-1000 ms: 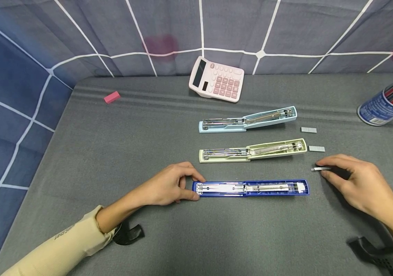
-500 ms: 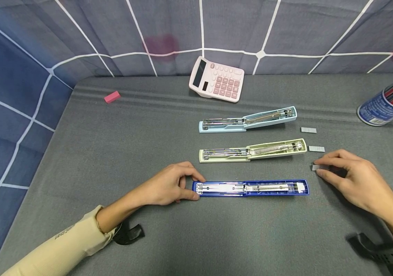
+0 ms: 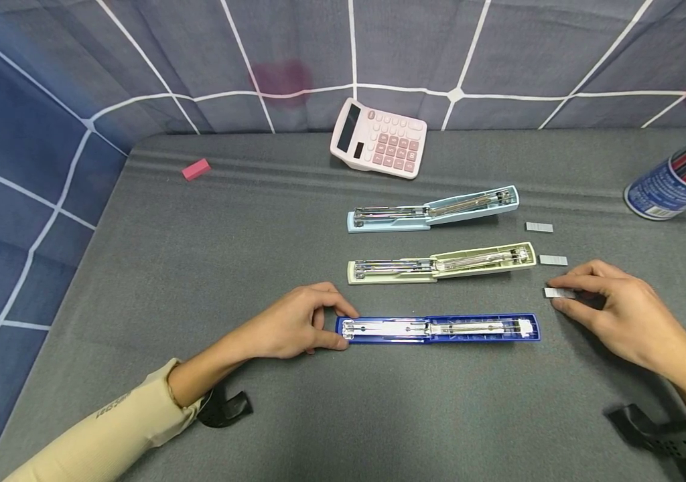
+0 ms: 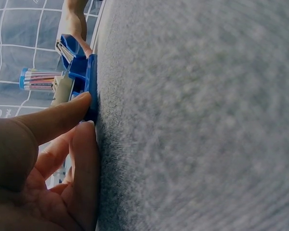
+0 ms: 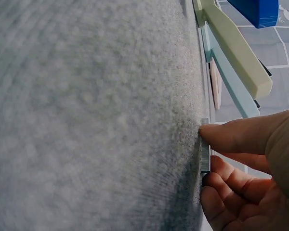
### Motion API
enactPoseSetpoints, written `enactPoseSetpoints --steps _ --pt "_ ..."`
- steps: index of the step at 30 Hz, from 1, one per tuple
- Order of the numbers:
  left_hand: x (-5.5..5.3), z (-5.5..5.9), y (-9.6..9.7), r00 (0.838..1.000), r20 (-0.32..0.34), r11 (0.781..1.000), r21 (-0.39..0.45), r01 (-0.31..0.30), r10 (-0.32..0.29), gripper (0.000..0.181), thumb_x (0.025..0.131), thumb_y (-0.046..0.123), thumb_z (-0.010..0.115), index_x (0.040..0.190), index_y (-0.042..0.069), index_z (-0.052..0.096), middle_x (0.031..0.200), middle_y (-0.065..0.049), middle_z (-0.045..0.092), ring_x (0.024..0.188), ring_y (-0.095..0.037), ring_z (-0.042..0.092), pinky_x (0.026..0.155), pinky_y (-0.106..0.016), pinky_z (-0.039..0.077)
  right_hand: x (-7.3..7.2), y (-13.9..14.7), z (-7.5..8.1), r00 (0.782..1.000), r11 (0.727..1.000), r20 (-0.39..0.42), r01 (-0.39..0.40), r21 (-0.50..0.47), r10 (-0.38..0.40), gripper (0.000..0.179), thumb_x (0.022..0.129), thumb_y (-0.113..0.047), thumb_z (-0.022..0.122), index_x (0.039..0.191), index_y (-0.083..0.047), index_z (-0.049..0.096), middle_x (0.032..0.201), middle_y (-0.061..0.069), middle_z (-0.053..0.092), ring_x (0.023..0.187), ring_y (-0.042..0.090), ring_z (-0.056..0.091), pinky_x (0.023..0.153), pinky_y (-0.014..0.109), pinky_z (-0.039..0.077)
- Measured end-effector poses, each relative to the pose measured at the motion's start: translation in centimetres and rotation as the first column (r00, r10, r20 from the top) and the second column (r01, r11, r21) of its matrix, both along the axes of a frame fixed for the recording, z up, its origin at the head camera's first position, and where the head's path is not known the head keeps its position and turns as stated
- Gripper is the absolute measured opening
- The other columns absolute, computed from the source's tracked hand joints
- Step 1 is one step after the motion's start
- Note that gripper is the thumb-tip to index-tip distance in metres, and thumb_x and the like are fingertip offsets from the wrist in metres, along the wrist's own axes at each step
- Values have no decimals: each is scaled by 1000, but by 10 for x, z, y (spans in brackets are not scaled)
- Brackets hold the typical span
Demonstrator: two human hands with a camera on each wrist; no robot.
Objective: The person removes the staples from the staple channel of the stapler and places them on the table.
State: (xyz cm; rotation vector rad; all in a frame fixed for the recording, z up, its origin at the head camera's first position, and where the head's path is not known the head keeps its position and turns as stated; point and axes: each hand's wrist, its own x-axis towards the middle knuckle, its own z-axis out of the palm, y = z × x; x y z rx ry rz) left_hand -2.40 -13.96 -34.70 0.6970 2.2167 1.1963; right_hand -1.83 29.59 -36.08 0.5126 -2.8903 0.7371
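Note:
My left hand [image 3: 297,321] grips the left end of a dark blue stapler [image 3: 391,329], which lies folded wide open on the grey cloth with its metal tray showing. The left wrist view has the thumb on the edge of the blue base [image 4: 92,77]. Off the stapler's right end, my right hand [image 3: 635,318] pinches a small grey strip of staples [image 3: 555,292] between thumb and fingers. Seen from the right wrist, the strip [image 5: 205,156] is right at the cloth, with the thumb on its side; the fingers partly hide it in the head view.
Behind lie an opened pale green stapler [image 3: 391,274] and an opened light blue one [image 3: 388,224]. Beside their right ends are two more staple strips, one near [image 3: 553,260], one farther [image 3: 538,227]. A pink calculator [image 3: 379,137], pink eraser [image 3: 195,169] and pencil can [image 3: 662,191] stand farther back.
The strip of staples in my right hand has turned from edge-on to lying flat, and the right hand has shifted slightly away from me. My left hand and the staplers have not moved.

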Motion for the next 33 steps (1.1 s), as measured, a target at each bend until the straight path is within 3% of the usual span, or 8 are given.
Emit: enactPoseSetpoints --steps 13,33 --pt "-1 0 1 1000 21 1000 2 2 -2 32 81 11 83 111 12 72 100 2 60 50 -9 53 44 -27 49 0 1 -1 1000 1000 -6 -6 2 6 30 73 6 82 95 -12 74 92 -5 59 82 -3 43 65 19 36" --pt "-1 0 -1 1000 25 1000 -6 -6 6 32 82 11 82 112 12 71 100 2 60 54 -10 55 49 -27 50 0 2 -2 999 1000 -33 -25 14 26 36 70 10 81 99 -11 73 93 -1 63 82 -4 45 67 23 37"
